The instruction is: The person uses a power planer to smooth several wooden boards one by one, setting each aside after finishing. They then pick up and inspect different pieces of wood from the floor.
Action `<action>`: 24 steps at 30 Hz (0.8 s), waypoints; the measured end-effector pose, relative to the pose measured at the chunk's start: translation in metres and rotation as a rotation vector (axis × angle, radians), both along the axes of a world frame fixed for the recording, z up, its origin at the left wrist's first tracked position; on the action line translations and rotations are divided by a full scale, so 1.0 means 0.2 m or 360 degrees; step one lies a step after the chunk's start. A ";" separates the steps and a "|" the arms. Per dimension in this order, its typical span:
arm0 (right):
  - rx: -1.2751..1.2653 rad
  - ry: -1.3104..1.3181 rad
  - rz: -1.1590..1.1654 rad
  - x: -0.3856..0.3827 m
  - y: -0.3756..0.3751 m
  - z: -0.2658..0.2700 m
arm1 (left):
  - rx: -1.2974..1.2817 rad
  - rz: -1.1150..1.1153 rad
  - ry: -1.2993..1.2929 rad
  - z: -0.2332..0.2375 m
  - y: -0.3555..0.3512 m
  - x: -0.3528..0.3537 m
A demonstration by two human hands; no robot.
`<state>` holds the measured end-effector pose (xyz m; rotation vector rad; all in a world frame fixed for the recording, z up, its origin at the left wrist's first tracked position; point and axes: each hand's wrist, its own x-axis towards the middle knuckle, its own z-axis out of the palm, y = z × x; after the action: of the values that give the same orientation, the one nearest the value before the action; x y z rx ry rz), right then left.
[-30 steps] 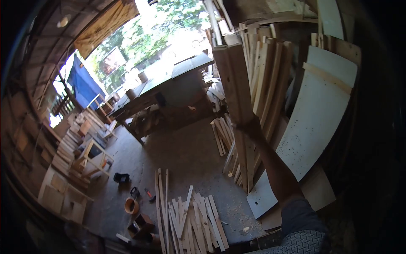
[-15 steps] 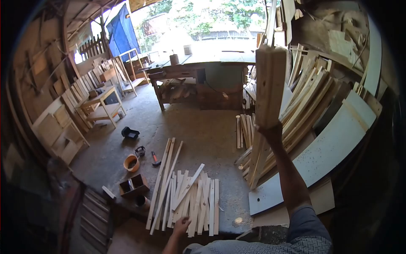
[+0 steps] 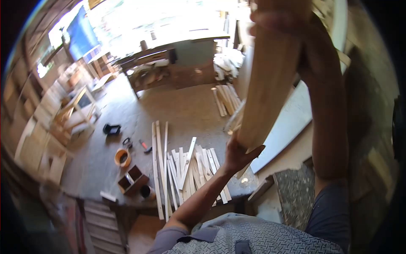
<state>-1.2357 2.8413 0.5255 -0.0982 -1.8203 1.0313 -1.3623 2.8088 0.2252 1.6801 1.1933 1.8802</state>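
Observation:
A thick wooden board [image 3: 270,80] stands tilted close in front of me, its upper end running out of the frame. My right hand [image 3: 283,23], blurred, is closed around the board high up, fingertips showing at its left edge. Lower down, my left hand [image 3: 239,156] grips the board's bottom end, the thumb stretched out to the right and the other fingers partly hidden behind the wood. Below and left of the left hand, a pile of pale wooden slats [image 3: 186,169] lies on the floor.
An orange bucket [image 3: 122,158], a wooden box [image 3: 134,180] and a red-handled hammer [image 3: 146,147] are left of the slats. Behind stands a workbench [image 3: 190,55]. Short wood pieces [image 3: 226,99] and a white panel [image 3: 292,122] are at the right.
My left hand has risen from beside the slats to the board's lower end. The board, in my right hand, is nearer and tilted differently. My view has turned right.

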 end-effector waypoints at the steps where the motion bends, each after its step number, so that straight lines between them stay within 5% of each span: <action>1: 0.0040 0.0027 0.0121 -0.05 -0.07 -0.01 | -0.0062 -0.0204 -0.0197 0.01 -0.10 0.01; 3: 0.0091 0.0030 0.0210 -0.11 -0.19 -0.03 | 0.0007 -0.0379 -0.0466 -0.06 -0.21 0.02; 8: 0.0349 -0.0100 -0.0492 -0.01 -0.40 -0.07 | -0.0156 -0.0207 -0.0415 -0.11 -0.52 0.16; 12: 0.0593 -0.0587 -0.1108 0.40 -0.62 -0.39 | -0.0054 -0.0862 -0.0956 -0.07 -0.66 0.30; 14: 0.0319 -0.1194 -0.0922 0.76 -0.83 -0.79 | -0.0169 -0.0992 -0.0892 0.00 -0.76 0.35; 16: -0.0433 -0.1511 -0.0646 1.02 -1.17 -1.00 | -0.0256 -0.1336 -0.0956 0.09 -0.84 0.45; 18: -0.0637 -0.1755 -0.0778 1.22 -1.49 -1.32 | -0.0370 -0.1503 -0.1029 0.11 -0.87 0.59; 21: -0.1048 -0.1646 -0.0892 1.37 -1.91 -1.60 | -0.0687 -0.1721 -0.1126 0.05 -0.97 0.90; 23: -0.0999 -0.1384 -0.1551 1.46 -2.16 -1.75 | -0.0945 -0.1873 -0.1113 -0.05 -1.06 1.15; 24: -0.1013 -0.1380 -0.1583 1.51 -2.29 -1.84 | -0.1100 -0.1969 -0.1079 -0.11 -1.11 1.27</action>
<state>-0.9332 2.3842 0.1566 -1.8623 -1.6700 0.7946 -1.1081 2.5872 0.2022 0.8492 0.2582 0.9020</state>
